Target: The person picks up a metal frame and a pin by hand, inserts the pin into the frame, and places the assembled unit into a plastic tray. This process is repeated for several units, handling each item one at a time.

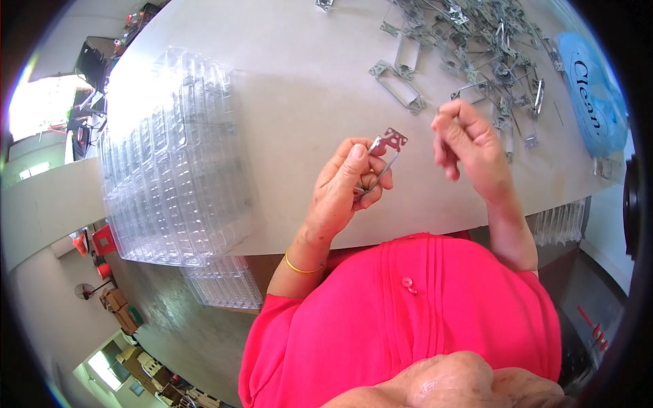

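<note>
My left hand [343, 178] is closed around a small metal bracket frame [390, 141], with thumb and fingers gripping its lower part. The bracket's flat end, with cut-out holes, sticks up past the fingertips and looks reddish. My right hand [468, 139] is raised over the table, apart from that bracket. Its fingers are bent in towards the thumb, and whatever may be between them is too small or hidden to make out. Beyond it lies a tangled pile of similar metal bracket frames [500, 61]. One loose bracket frame [397, 86] rests at the pile's near left edge.
Tall stacks of clear plastic trays [177, 156] stand on the left of the white table [292, 88]. A blue plastic bag marked "Clean" [590, 95] sits at the right edge. More clear trays [228, 282] are below the table edge at left.
</note>
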Demonstrator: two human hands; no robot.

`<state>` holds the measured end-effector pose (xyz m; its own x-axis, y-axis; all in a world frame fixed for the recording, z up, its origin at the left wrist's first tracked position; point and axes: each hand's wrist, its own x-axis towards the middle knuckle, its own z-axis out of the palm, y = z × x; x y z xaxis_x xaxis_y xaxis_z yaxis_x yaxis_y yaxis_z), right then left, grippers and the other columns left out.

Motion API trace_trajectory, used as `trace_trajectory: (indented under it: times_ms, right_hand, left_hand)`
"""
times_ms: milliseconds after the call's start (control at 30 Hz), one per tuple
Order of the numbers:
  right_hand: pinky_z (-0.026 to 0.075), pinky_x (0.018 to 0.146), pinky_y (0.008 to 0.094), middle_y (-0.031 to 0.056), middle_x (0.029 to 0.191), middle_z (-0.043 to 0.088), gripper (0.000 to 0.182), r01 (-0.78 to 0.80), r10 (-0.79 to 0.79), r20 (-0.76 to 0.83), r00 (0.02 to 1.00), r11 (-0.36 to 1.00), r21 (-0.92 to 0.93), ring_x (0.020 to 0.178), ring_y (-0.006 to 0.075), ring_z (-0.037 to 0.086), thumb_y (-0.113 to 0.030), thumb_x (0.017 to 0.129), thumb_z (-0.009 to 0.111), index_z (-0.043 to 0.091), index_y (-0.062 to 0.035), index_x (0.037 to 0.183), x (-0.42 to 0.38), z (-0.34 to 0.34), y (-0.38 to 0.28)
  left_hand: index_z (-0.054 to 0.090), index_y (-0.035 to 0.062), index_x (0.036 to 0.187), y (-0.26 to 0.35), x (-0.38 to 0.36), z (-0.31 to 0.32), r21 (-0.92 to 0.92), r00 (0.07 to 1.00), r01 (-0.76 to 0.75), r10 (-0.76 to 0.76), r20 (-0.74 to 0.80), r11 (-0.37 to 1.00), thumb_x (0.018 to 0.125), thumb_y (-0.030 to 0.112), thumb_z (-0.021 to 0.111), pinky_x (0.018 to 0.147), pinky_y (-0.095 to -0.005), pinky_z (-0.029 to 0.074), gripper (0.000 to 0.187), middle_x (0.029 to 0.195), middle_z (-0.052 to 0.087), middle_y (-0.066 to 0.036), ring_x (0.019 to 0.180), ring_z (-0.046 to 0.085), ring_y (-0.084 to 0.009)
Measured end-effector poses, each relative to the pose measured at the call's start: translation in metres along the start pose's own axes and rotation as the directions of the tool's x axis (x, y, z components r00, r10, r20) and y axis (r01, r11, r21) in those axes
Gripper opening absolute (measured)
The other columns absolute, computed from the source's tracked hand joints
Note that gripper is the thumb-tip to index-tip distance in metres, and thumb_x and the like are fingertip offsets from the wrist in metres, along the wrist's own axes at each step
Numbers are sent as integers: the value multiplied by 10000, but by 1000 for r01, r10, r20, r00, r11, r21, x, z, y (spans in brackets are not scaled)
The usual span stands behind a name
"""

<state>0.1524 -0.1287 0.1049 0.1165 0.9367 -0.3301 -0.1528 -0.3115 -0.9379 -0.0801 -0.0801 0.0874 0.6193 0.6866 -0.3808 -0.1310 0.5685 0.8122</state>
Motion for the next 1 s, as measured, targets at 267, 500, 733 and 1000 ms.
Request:
trace_trajectory:
  times_ms: [267,500,733,1000]
  right_hand:
    - [397,566,198,-65,727,513,127,-9,13,142,990,1000,-29,633,30,465,-189,1042,591,605,-64,1022,-11,18,11]
    - [397,591,206,-58,750,527,124,-65,73,158,985,996,-56,654,33,456,-173,1042,585,597,-50,1044,-9,20,7]
    - [379,447,211,-26,651,546,322,-240,198,270,942,962,128,480,38,446,-243,1026,623,539,-26,1249,-6,13,5]
    - [454,420,232,18,671,598,388,-409,228,445,866,836,365,445,70,512,-291,1032,608,538,-5,1285,-1,9,13]
  left_hand:
    - [517,-4,1280,-7,2,-1,26,999,-43,42,4,999,1114,364,362,496,-214,300,433,842,620,-98,550,399,-63]
    - [518,8,1285,-9,-1,-1,190,991,-132,136,-5,973,1102,323,422,529,-207,314,377,853,608,-73,590,391,-54]
    - [523,16,1269,-11,-3,-5,300,974,-221,224,25,928,1087,290,479,547,-206,331,332,862,592,-52,626,389,-44]
    - [536,-2,1265,-4,-11,0,432,976,-213,175,127,877,1075,349,503,656,-217,409,401,916,620,-33,726,447,-59]
